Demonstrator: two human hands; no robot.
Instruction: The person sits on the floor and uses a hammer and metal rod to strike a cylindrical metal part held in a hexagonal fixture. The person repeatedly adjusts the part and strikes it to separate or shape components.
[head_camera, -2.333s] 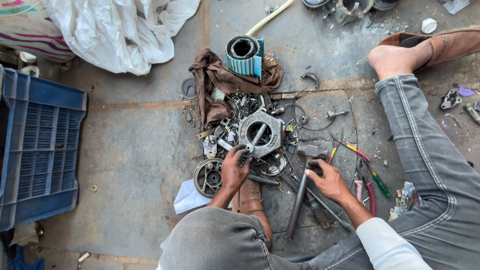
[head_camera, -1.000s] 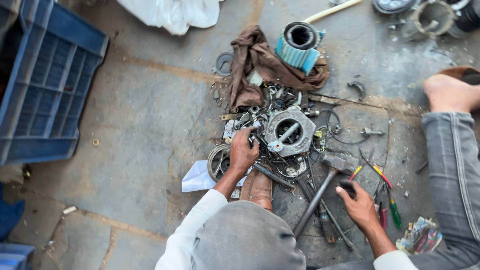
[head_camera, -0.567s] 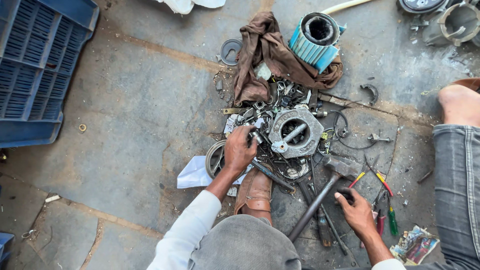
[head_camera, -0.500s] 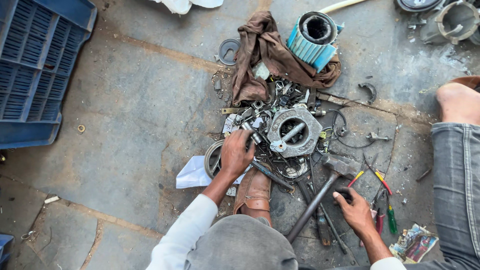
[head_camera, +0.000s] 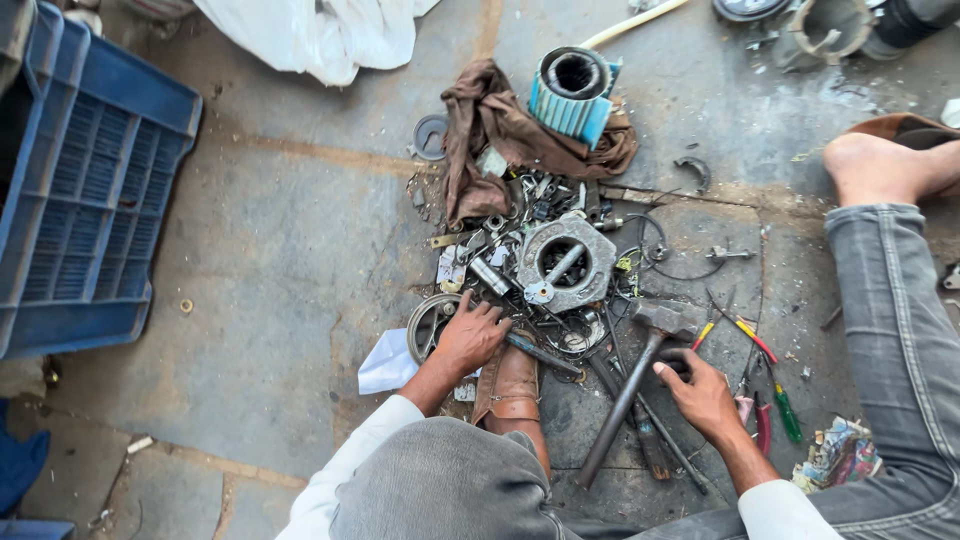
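A blue plastic crate (head_camera: 85, 190) fills the far left, and between it and the heap of parts lies a wide stretch of bare stone floor (head_camera: 290, 260). The left hand (head_camera: 470, 335) reaches forward from a white sleeve, palm down, fingers spread loosely on small metal pieces beside a round ring part (head_camera: 425, 322), gripping nothing that can be seen. Just ahead sits a grey round housing (head_camera: 565, 262). A hammer (head_camera: 640, 375) lies slanted, head up. The right hand (head_camera: 705, 395) rests just beside its handle, fingers curled; whether it grips anything cannot be told. Screwdrivers (head_camera: 765, 375) crowd the narrow gap before the person's jeans leg (head_camera: 890, 320).
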